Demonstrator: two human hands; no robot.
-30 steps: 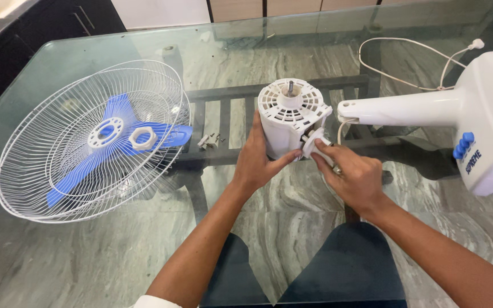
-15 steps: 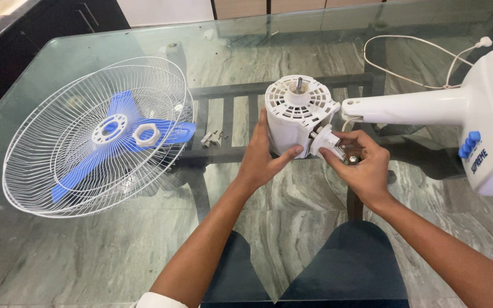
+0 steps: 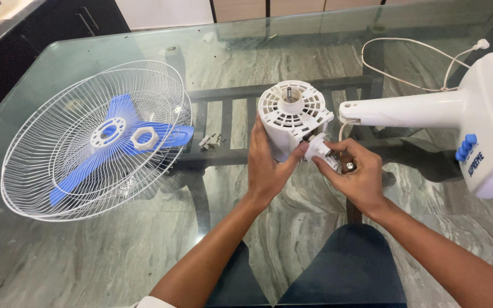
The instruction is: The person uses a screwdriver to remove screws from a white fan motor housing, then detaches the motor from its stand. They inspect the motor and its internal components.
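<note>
While the left hand point(image 3: 269, 165) wraps around the white fan motor housing point(image 3: 292, 117) on the glass table point(image 3: 144, 262), the right hand point(image 3: 356, 174) pinches a small white knob point(image 3: 316, 147) at its side, possibly with a screw. A wire fan guard point(image 3: 95, 140) with blue blades point(image 3: 118, 145) lies well apart to the left.

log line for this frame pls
left hand: grips motor housing | right hand: at neck joint | wire guard, blue blade: left on table

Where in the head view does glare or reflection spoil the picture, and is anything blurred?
Head view: the glass table reflects light palely along its far edge; the left hand, right hand and white motor housing are sharp; the wire fan guard bows slightly, near the frame's left side.
</note>
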